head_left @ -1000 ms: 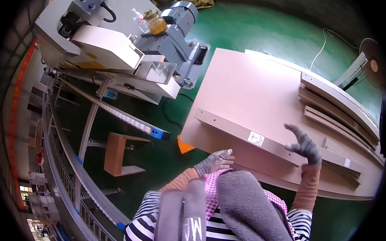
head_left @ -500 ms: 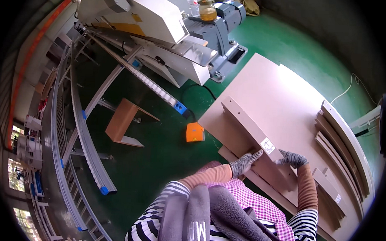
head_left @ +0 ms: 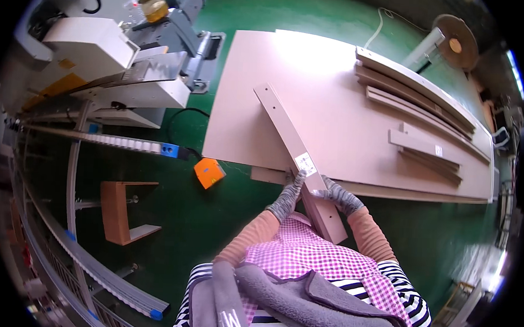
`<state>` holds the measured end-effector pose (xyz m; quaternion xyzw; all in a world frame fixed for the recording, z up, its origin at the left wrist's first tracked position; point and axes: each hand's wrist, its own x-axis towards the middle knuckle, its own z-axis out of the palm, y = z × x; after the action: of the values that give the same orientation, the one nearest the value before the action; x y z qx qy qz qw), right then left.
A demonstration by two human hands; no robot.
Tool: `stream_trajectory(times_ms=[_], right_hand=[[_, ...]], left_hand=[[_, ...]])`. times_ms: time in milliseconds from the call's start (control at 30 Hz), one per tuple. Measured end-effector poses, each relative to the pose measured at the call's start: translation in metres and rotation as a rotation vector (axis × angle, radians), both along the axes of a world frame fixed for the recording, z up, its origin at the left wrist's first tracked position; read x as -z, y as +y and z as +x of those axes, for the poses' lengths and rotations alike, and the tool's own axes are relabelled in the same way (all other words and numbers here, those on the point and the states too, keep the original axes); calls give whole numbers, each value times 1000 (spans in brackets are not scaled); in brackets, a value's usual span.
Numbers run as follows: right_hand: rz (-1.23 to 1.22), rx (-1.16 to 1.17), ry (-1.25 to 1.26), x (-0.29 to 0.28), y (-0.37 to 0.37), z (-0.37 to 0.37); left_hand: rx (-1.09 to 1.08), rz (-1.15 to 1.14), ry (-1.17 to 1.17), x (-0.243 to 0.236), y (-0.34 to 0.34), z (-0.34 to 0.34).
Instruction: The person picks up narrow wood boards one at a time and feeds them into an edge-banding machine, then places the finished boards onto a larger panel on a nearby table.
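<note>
Between my two gloved hands is a bundle of narrow light-brown boards (head_left: pixel 287 132) with drilled holes and a white label (head_left: pixel 305 163). My left hand (head_left: pixel 288 197) clasps its left side beside the label. My right hand (head_left: pixel 340 194) grips the right side, a little nearer to me. The bundle lies at a slant: its far end is over the large flat panels (head_left: pixel 241 104), and its near end juts past their front edge toward my checked apron. The undersides of both hands are hidden.
Long board strips (head_left: pixel 417 80) and a shorter bundle (head_left: pixel 418 144) lie on the panels' right part. An orange foot-pedal box (head_left: pixel 209 173) and an open brown board frame (head_left: pixel 115 212) are on the green floor at left. A machine (head_left: pixel 92 45) and roller rails (head_left: pixel 128 143) stand beyond.
My view has turned to the right. The board bundle has come with my hands toward my body, its near end now past the panels' edge. Both hands keep their hold.
</note>
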<state>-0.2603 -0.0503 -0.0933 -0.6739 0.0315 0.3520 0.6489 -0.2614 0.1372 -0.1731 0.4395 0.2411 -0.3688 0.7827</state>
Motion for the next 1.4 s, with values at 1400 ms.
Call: stream_trajectory(times_ms=[1400], right_hand=[[704,1577,-349,-123,-481,-401]], left_hand=[[1445,-358,-582,-195,-596,-226]])
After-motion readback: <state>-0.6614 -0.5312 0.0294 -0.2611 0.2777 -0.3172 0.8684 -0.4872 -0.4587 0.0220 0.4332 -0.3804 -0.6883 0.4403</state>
